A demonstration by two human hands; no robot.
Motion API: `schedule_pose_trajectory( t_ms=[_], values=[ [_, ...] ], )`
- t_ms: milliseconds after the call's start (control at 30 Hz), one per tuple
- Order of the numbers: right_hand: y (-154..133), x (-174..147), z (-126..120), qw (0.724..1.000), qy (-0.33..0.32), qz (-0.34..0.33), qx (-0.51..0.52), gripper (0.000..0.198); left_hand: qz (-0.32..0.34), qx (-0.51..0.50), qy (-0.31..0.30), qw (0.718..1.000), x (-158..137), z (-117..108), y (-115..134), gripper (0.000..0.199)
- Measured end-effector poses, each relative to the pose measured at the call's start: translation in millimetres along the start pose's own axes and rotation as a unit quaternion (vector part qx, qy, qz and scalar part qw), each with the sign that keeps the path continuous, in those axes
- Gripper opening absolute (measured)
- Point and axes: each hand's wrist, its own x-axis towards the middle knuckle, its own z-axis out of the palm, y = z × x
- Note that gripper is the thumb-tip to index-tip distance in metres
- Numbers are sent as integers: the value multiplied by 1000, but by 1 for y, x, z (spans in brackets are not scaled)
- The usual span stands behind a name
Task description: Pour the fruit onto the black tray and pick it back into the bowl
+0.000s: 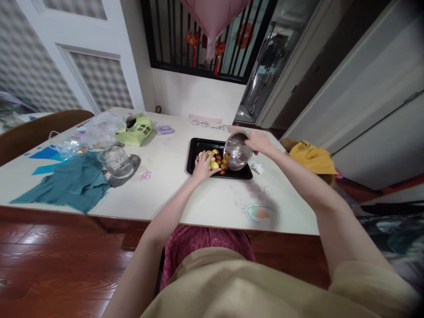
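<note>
Khaki shirt cloth (pixel 238 291) fills the foreground. Beyond, the left hand (pixel 202 168) lies spread over yellow fruit (pixel 213 165) in the black tray (pixel 206 143); the right hand (pixel 260 142) grips the tilted metal bowl (pixel 239 153) by its rim at the tray's right end. Should that grip slip, the bowl could knock red fruit (pixel 222 172) onto the worktop (pixel 165 174). The left palm is hidden from me, and I can't tell the fruits' kinds.

The left hand (pixel 202 167) partly covers the yellow fruits (pixel 214 165) at frame centre; the upper edge crops the pink balloon (pixel 215 15).
</note>
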Motion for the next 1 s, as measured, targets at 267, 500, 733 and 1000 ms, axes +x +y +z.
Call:
schedule_pose_trajectory(
  t_ms=[267,500,733,1000],
  values=[
    [31,-39,-8,994,39,89,-51,32,-12,24,3,1000,-12,-16,11,75],
    [52,-79,-1,987,74,143,-11,30,12,-3,56,998,-45,-36,7,67],
    [57,-102,19,954,24,157,253,21,109,-9,39,993,-57,-36,18,65],
    [31,-133,89,861,-138,-3,490,14,177,-122,65,974,-73,-59,20,52]
  ],
)
